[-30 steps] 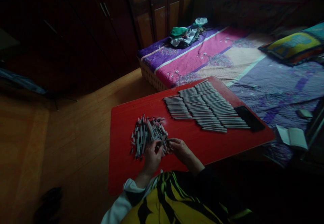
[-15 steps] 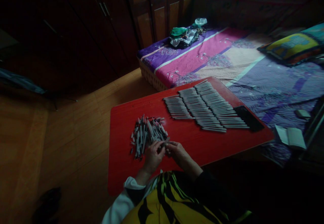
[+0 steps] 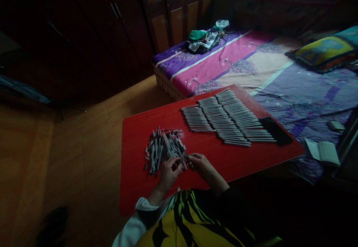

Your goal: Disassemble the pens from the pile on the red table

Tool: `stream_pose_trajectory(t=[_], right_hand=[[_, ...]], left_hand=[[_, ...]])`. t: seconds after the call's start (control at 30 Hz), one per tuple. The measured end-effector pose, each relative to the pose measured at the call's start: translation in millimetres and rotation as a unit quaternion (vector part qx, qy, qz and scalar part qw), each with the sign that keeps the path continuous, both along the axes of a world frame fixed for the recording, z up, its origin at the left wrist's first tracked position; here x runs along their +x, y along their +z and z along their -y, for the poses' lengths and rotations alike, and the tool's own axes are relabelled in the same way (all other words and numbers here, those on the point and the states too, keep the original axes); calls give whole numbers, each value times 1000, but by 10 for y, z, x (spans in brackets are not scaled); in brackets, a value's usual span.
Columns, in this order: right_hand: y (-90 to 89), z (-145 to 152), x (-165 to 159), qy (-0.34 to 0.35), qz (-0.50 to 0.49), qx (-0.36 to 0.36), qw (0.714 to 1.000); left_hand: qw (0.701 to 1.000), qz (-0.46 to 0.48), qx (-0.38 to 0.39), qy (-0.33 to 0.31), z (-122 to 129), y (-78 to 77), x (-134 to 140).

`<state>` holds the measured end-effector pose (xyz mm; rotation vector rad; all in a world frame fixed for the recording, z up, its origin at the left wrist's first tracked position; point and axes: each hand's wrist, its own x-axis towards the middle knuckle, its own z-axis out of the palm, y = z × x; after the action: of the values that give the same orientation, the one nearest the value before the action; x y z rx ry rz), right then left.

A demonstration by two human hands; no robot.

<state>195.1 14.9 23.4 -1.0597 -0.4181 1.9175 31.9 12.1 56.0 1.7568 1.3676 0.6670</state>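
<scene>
Near the table's front edge, my left hand is closed, pinching a slim grey pen-like stick between thumb and fingers. Just right of it is my right hand, its fingertips pressed together near the stick's lower end. Whatever they grip is too small and dark to name. A loose heap of similar sticks and short pieces lies beyond my left hand. Farther right, many sticks lie side by side in three slanting rows, with dark ends along one side.
The red table carries a flat black object at its right end. Behind stands a bed with folded clothes, a pillow and an open notebook. Dark wardrobes line the back.
My right hand has moved a little to the right, opening a small gap from my left hand. The left hand stays nearly in place; heap and rows look the same.
</scene>
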Motion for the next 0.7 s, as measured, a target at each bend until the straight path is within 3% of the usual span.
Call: stream_pose_trajectory(t=[0.13, 0.27, 0.7], right_hand=[[194, -64, 72, -69, 48, 44, 995], [287, -59, 51, -75, 82, 85, 990], [209, -34, 61, -51, 132, 132, 981]], left_hand=[[998, -52, 38, -7, 7, -35, -60], [994, -92, 58, -26, 8, -43, -68], [984, -153, 74, -58, 15, 4, -86]])
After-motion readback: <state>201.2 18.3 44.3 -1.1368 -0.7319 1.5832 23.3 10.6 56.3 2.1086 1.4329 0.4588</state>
